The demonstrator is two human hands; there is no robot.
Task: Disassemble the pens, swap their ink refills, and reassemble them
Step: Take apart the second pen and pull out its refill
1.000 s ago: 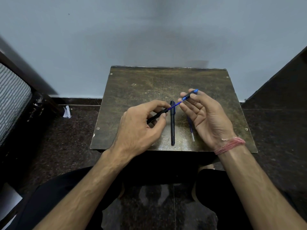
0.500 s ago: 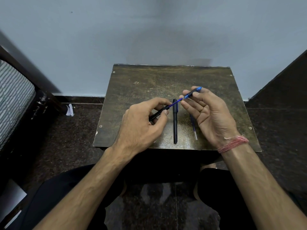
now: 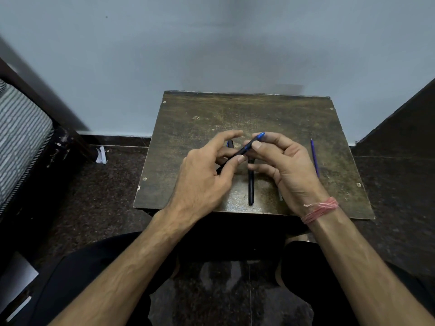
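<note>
My left hand (image 3: 202, 182) grips the black barrel of a pen (image 3: 241, 152) held above the small wooden table (image 3: 277, 114). My right hand (image 3: 289, 168) pinches the same pen's blue front end between thumb and fingers. The pen slants from lower left to upper right, its blue tip pointing away. A second black pen (image 3: 251, 187) lies on the table between my hands, pointing away from me. A loose blue refill (image 3: 314, 158) lies to the right of my right hand. Another thin refill end (image 3: 280, 196) shows from under my right palm.
A small dark and blue piece (image 3: 229, 144) lies behind my left fingers. A striped cushion (image 3: 21, 137) on a dark frame stands at the left, and a dark panel (image 3: 400, 128) at the right. The wall is just behind the table. My knees are under its near edge.
My hands have come closer together. The stretch of blue refill that showed between barrel and front end is no longer visible. The blue refill at the right has come into view.
</note>
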